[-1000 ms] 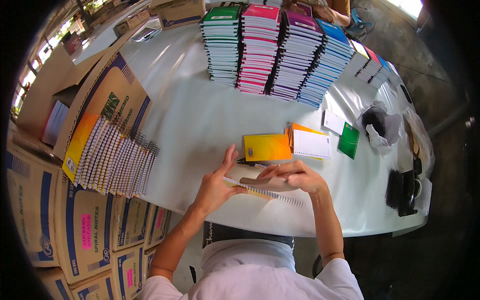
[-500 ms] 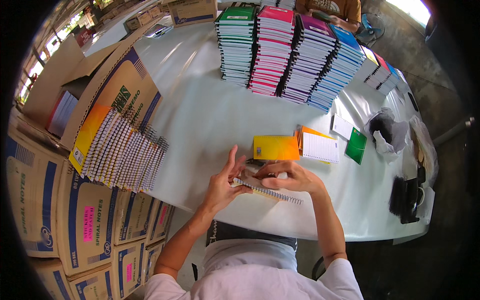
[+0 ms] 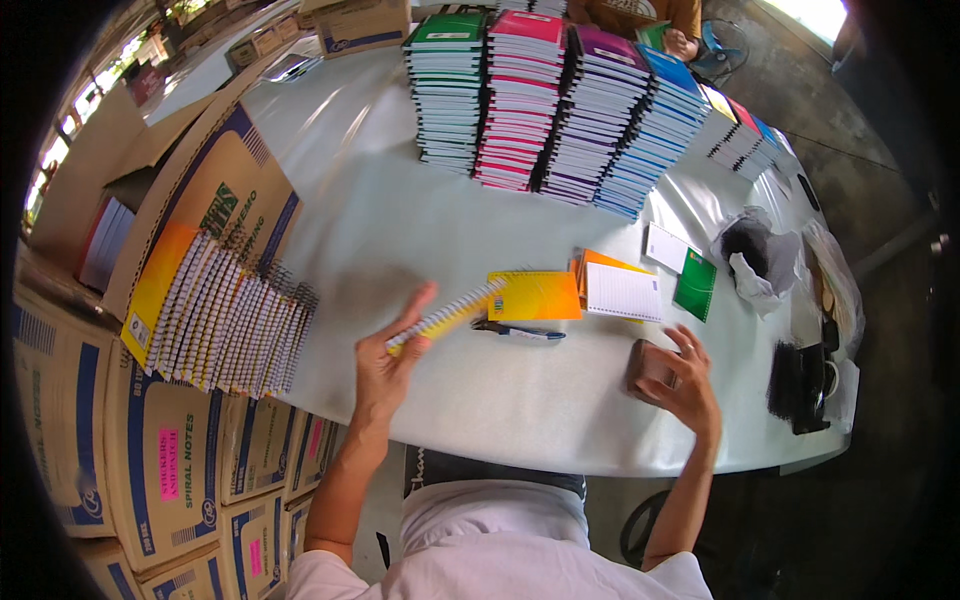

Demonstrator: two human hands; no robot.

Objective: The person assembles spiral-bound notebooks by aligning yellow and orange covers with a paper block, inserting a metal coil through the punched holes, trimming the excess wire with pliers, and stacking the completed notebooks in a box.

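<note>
One yellow spiral notebook [image 3: 450,317] is clamped in the left hand [image 3: 383,362] above the table [image 3: 480,405]. The right hand [image 3: 688,385], fingers parted, is at one brown block [image 3: 641,368]; whether it grips cannot be told. Leftward, an open carton [image 3: 252,170] holds books [image 3: 107,245]; beyond stand four tall notebook stacks [image 3: 518,110].

White tabletop [image 3: 340,235]: smooth, softly glossy. Slim yellow spiral notepad [image 3: 446,316], near centre: paper leaves, metal-looking wire coil. Large brown open-flapped carton [image 3: 268,205], left: matt corrugated cardboard; crumpled white wrapping [image 3: 757,287], right: creased, paper-like.
</note>
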